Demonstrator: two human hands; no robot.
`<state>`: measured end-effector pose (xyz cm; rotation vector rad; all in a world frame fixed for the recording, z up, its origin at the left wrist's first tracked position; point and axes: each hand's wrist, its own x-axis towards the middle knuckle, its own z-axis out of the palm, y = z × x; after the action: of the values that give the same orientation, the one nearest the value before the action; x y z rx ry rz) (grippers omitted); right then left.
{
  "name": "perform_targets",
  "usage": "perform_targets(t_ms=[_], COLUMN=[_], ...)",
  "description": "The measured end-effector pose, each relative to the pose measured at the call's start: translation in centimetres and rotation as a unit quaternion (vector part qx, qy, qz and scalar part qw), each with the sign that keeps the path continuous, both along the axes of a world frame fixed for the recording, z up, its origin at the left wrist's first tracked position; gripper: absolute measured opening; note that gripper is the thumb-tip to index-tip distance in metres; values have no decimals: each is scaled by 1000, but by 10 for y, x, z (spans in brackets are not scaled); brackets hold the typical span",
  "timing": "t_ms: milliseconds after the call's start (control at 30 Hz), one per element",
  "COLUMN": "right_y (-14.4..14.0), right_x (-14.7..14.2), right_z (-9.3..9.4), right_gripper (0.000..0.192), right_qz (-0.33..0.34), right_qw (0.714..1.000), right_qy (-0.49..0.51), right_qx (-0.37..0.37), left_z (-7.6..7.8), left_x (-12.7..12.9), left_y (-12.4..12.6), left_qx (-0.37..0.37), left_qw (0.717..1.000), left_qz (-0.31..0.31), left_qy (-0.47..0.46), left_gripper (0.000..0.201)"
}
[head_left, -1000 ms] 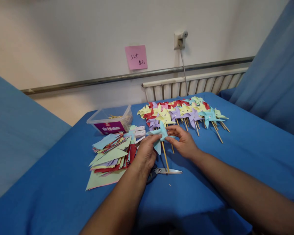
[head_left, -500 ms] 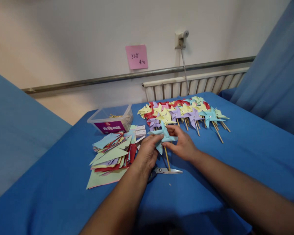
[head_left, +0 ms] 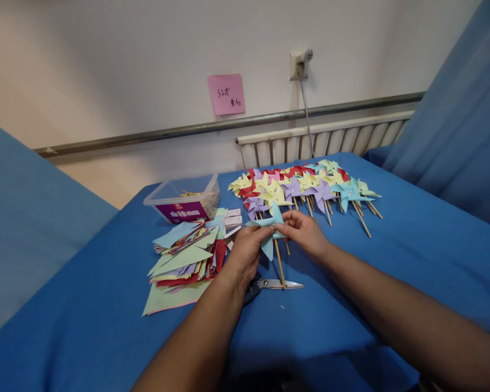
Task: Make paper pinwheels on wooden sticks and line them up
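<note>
Between my hands is a light blue paper pinwheel (head_left: 268, 247) on a thin wooden stick (head_left: 279, 265). My left hand (head_left: 247, 247) pinches it from the left, the thumb near its centre. From the right, the fingers of my right hand (head_left: 304, 234) close on the pinwheel, thumb at the centre; the blades partly hide the fingertips. The stick points down, its lower end over the blade of a pair of scissors (head_left: 283, 284). The dark scissor handles lie partly behind my left wrist. Small white boxes (head_left: 232, 218) sit just beyond my left hand.
Several finished pinwheels (head_left: 322, 190) in mixed colours lie at the back right. At the left is a stack of coloured paper (head_left: 183, 261), behind it a clear plastic box (head_left: 179, 198) with sticks. A blue cloth (head_left: 351, 348) covers the table; a radiator (head_left: 335, 139) stands behind.
My right hand has shifted its grip, with the thumb now at the pinwheel's centre. The pinwheel has turned slightly, and its stick's lower end has moved a little. My left hand keeps its hold.
</note>
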<state>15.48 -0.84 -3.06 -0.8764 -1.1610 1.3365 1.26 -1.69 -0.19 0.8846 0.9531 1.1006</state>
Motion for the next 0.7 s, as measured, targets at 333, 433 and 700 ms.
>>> perform_targets(t_ms=[333, 433, 700], right_y=[1, 2, 1], right_x=[7, 11, 14], right_z=[1, 3, 9], right_gripper=[31, 28, 27], right_qz=[32, 50, 105], right_qw=[993, 987, 977], right_qy=[72, 116, 156], right_qx=[-83, -101, -97], left_z=[8, 10, 8], left_x=[-7, -12, -14], left_y=[2, 5, 5], left_qx=[-57, -73, -26], left_qw=[996, 986, 988], left_qz=[-43, -94, -130], left_qy=[-58, -119, -80], left_gripper=[18, 20, 23])
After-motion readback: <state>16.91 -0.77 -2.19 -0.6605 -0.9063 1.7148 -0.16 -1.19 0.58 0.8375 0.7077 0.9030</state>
